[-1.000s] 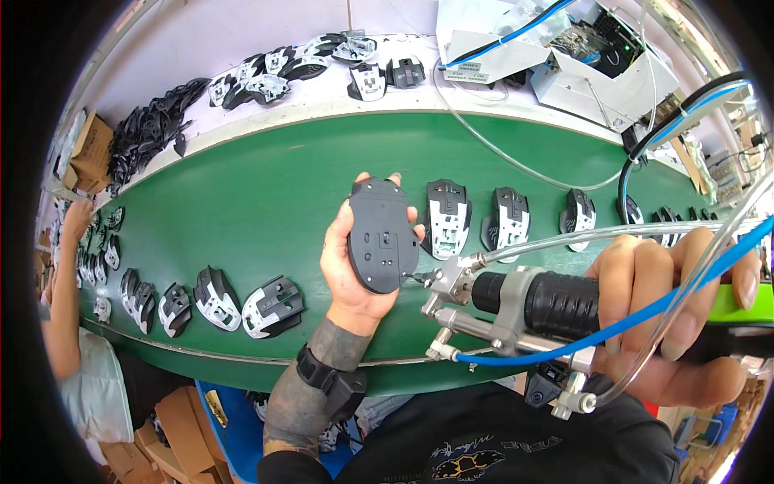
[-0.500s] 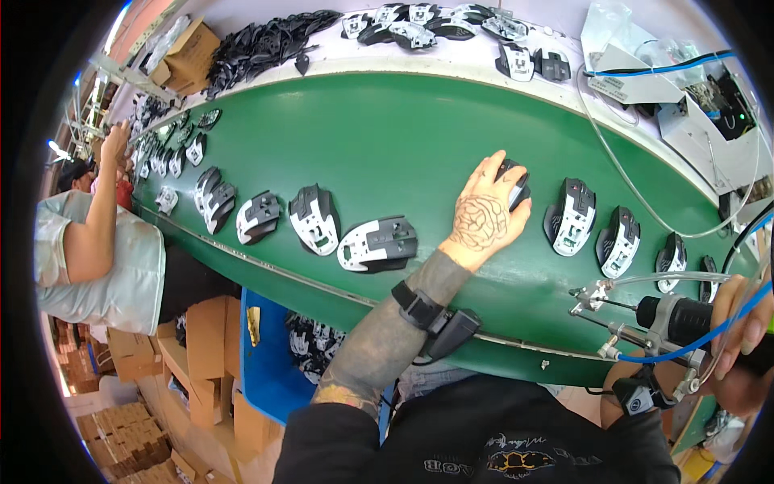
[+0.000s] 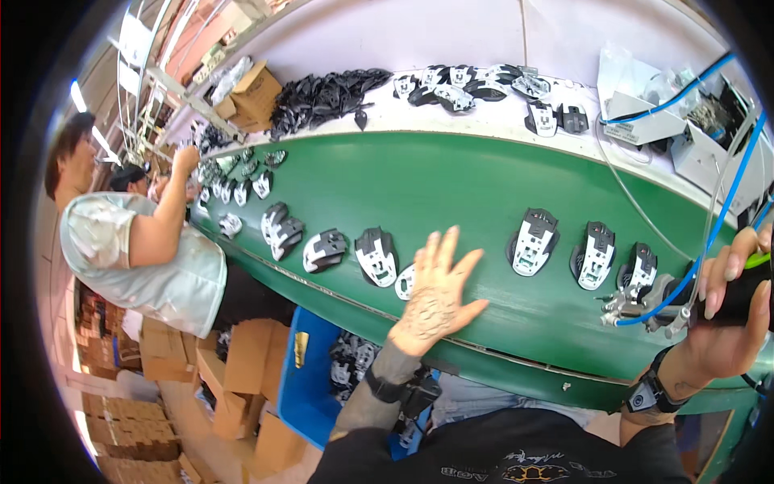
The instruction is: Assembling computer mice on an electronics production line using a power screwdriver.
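Note:
My left hand (image 3: 435,302) is spread, palm down and holding nothing, above the green work surface. Under its fingers, mostly hidden, lies a black-and-white mouse shell (image 3: 404,284). To its right sits another mouse shell (image 3: 532,242), apart from the hand, then a second shell (image 3: 595,255) and a third (image 3: 641,268). At the right edge my right hand (image 3: 730,298) is wrapped round what looks like a black power screwdriver (image 3: 740,292), with metal fittings and a blue hose at its front. Its tip is hard to make out.
Left along the green surface (image 3: 451,169) stand several more mouse shells (image 3: 375,256). A back ledge holds a black parts pile (image 3: 322,101) and more shells. White machine boxes (image 3: 709,161) and hoses are at right. Below are a blue bin (image 3: 294,383) and cartons; a person (image 3: 145,250) works at left.
My left hand has let go of a mouse shell, moved left and nearer to me, and spread its fingers. The tool in my right hand has shifted toward the right edge. The view has tilted up.

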Tool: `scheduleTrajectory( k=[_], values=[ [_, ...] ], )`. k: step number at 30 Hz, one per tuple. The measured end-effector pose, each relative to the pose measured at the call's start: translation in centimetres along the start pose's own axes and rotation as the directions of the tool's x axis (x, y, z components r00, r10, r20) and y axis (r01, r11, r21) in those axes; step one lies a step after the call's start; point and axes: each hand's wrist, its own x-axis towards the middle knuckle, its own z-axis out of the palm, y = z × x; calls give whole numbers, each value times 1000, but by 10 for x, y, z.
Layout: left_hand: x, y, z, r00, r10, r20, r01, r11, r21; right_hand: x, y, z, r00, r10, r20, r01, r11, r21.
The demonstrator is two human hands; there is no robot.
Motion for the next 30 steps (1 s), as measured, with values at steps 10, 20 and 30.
scheduleTrajectory(
  k=[10,20,30],
  values=[
    [-13,-44,-27,796,-412,-443,480,876,48,6,23,-16,952,-241,188,245,969,-1],
    [-23,-96,4,768,-404,-497,496,866,62,1,20,-6,947,-245,208,246,969,23],
    [-28,-116,-48,796,-239,-556,339,937,82,4,21,-8,945,-265,192,268,963,10]
  ],
)
